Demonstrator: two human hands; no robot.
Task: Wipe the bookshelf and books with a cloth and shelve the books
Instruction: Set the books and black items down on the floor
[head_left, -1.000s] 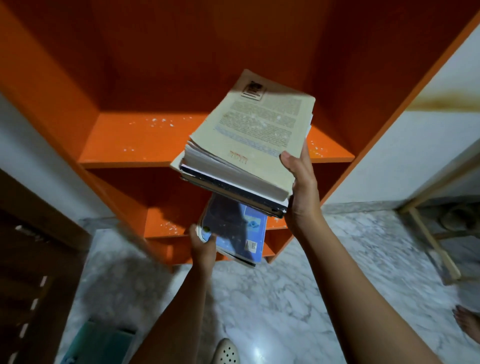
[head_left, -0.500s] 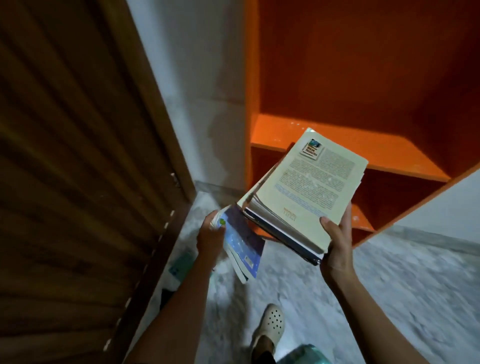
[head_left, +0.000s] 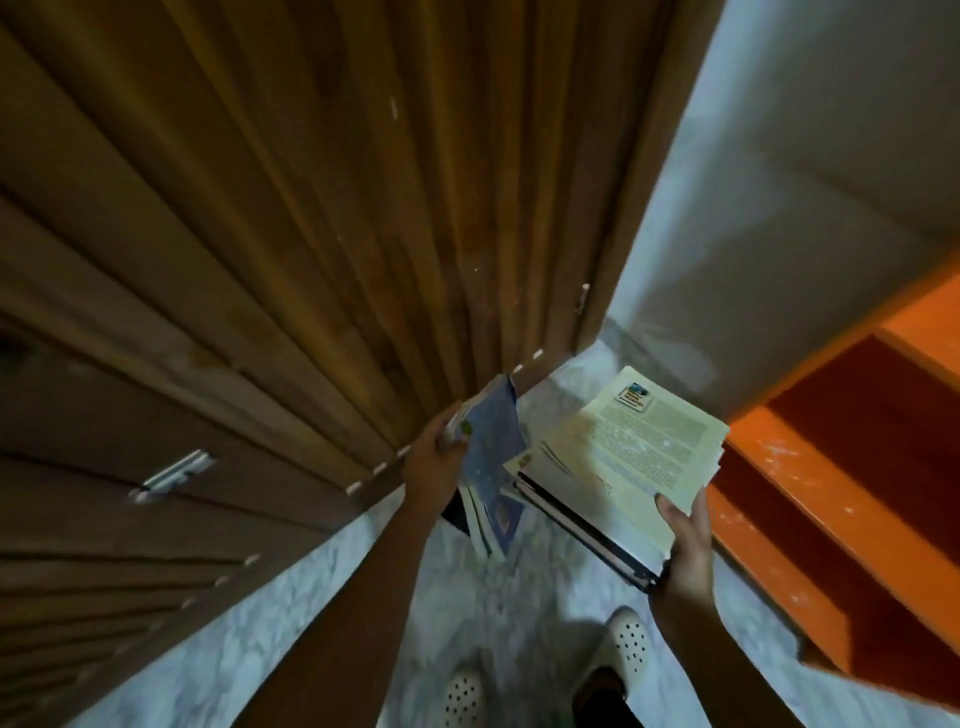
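The left hand (head_left: 435, 460) is gripping a few thin blue-covered booklets (head_left: 493, 452) by their upper edge, fingers curled round them so that they are hanging edge-down and fanning a little. The right hand (head_left: 687, 540) is clasping a thicker stack of books (head_left: 644, 457) at its near corner, with the thumb lying on the cream back cover on top and the fingers hidden underneath. Both loads are hanging in the air just beside each other, over the marble floor (head_left: 311, 613) — only the hands are supporting them.

The step in hand is, I judge, setting the books aside so the shelves can be wiped. The stack is tilting and its lower volumes are not sitting square, so a flatter hold and a gentle lowering, stack first, should be avoiding a spill.

The orange bookshelf (head_left: 831, 467) is standing to the right, its boards showing white specks — no cloth is in view. A wooden door (head_left: 311, 234) is crowding the left side close to the booklets, so the open room is lying mainly ahead and down, near the pale clogs (head_left: 628, 642).
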